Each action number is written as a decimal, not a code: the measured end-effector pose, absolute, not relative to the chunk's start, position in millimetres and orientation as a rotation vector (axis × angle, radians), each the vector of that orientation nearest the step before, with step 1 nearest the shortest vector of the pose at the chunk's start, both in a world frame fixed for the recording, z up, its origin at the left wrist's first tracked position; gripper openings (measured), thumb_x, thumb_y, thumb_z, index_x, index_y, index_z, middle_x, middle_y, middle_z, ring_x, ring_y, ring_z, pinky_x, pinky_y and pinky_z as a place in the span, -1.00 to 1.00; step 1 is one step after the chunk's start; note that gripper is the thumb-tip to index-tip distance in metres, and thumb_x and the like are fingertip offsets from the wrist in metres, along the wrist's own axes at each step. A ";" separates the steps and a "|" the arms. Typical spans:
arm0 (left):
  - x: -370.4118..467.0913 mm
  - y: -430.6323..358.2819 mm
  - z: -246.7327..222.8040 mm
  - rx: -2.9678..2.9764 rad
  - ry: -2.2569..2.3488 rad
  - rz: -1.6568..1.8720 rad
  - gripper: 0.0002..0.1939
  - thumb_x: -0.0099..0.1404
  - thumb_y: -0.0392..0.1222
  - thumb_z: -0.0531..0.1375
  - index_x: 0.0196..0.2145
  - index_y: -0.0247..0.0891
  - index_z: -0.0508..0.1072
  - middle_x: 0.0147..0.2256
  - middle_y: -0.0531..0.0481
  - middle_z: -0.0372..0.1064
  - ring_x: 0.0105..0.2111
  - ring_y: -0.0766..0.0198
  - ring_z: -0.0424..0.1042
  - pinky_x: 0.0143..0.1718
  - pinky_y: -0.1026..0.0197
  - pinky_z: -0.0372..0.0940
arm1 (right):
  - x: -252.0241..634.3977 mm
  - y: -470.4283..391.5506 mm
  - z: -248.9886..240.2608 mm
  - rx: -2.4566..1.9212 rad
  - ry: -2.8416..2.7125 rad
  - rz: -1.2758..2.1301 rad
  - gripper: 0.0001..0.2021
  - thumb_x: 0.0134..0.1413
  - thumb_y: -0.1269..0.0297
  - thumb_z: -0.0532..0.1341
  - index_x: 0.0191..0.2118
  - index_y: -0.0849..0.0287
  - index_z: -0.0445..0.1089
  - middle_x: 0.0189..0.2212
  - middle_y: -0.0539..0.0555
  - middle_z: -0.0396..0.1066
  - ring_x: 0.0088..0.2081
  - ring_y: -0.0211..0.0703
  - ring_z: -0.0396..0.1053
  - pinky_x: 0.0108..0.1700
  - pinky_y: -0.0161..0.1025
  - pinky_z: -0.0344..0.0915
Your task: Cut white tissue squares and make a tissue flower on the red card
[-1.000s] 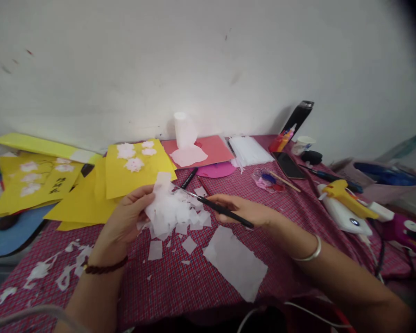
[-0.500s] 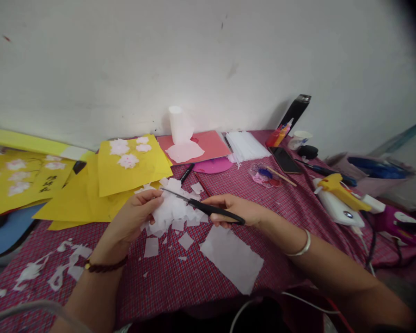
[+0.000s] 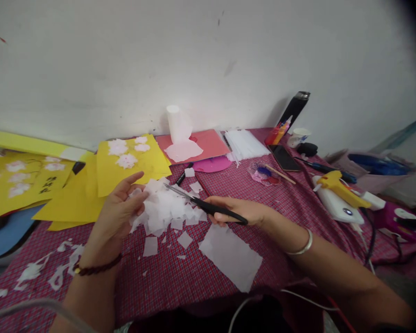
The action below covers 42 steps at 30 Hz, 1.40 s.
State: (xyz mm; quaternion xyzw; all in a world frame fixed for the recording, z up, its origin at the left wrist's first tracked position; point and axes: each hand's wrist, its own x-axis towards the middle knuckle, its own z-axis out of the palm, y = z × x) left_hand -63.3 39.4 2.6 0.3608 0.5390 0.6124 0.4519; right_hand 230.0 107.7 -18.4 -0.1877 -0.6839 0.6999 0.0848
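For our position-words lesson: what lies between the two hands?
In the head view, cut white paper pieces lie between the left hand and right hand, with part of the scissors over them.

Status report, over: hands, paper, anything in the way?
Right hand gripping black scissors over white paper pieces. Left hand at their left edge, thumb and forefinger apart, hold unclear. Black marker close behind; no clear obstruction.

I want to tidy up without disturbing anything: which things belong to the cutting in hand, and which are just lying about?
Likely in use:
- scissors, in the right hand
- paper pieces, by the left hand
- large sheet

Likely just lying about:
- phone
- cup
- flask
- glue gun
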 end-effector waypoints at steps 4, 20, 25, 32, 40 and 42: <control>-59.4 41.2 -1.3 0.933 1.339 1.515 -0.28 -0.07 -0.24 0.48 0.09 -0.14 0.46 -0.44 0.17 0.35 -0.65 0.50 0.16 -0.68 0.41 0.11 | 226.2 106.6 -23.3 -0.619 -2.015 2.192 -0.34 0.08 -0.18 0.32 0.06 0.27 0.22 -0.39 -0.09 0.14 -0.43 -0.41 0.13 -0.43 -0.40 0.14; -37.8 45.9 -11.4 0.798 1.289 1.390 -0.15 -0.08 -0.23 0.47 0.19 -0.25 0.34 -0.52 0.24 0.22 -0.69 0.55 0.09 -0.69 0.43 0.05 | 218.7 103.0 -25.9 -0.677 -1.910 2.163 -0.40 0.06 -0.07 0.38 0.06 0.27 0.30 -0.47 -0.13 0.21 -0.55 -0.48 0.13 -0.54 -0.46 0.10; -40.8 43.2 -8.5 0.825 1.290 1.304 -0.36 -0.03 -0.19 0.45 0.04 -0.25 0.43 -0.62 0.28 0.12 -0.73 0.53 -0.01 -0.72 0.41 -0.03 | 220.9 104.2 -26.6 -0.709 -1.857 2.165 -0.43 0.05 -0.10 0.36 -0.01 0.26 0.32 -0.50 -0.13 0.27 -0.60 -0.47 0.17 -0.60 -0.45 0.09; -49.0 43.8 -10.6 0.925 1.398 1.072 -0.61 -0.12 -0.01 0.46 -0.59 -0.25 0.35 -0.71 0.21 0.07 -0.76 0.52 0.00 -0.74 0.40 -0.11 | 225.0 108.7 -29.9 -0.693 -1.781 2.153 -0.49 0.08 -0.11 0.34 -0.09 0.24 0.32 -0.52 -0.13 0.29 -0.63 -0.48 0.17 -0.61 -0.44 0.11; -50.6 45.9 -2.5 0.893 1.487 1.255 -0.65 -0.09 -0.05 0.45 -0.53 -0.25 0.37 -0.68 0.20 0.12 -0.73 0.50 0.03 -0.72 0.40 -0.07 | 230.5 111.2 -29.0 -0.621 -1.915 2.069 -0.38 0.06 -0.27 0.27 -0.08 0.24 0.23 -0.42 -0.07 0.25 -0.48 -0.40 0.20 -0.46 -0.37 0.18; -50.8 46.3 -1.6 0.859 1.452 1.310 -0.65 -0.08 -0.07 0.45 -0.52 -0.24 0.36 -0.69 0.23 0.08 -0.73 0.52 -0.02 -0.72 0.40 -0.06 | 231.4 111.0 -23.3 -0.593 -2.030 2.011 -0.34 0.06 -0.29 0.26 -0.03 0.26 0.24 -0.36 -0.03 0.23 -0.39 -0.36 0.18 -0.38 -0.35 0.21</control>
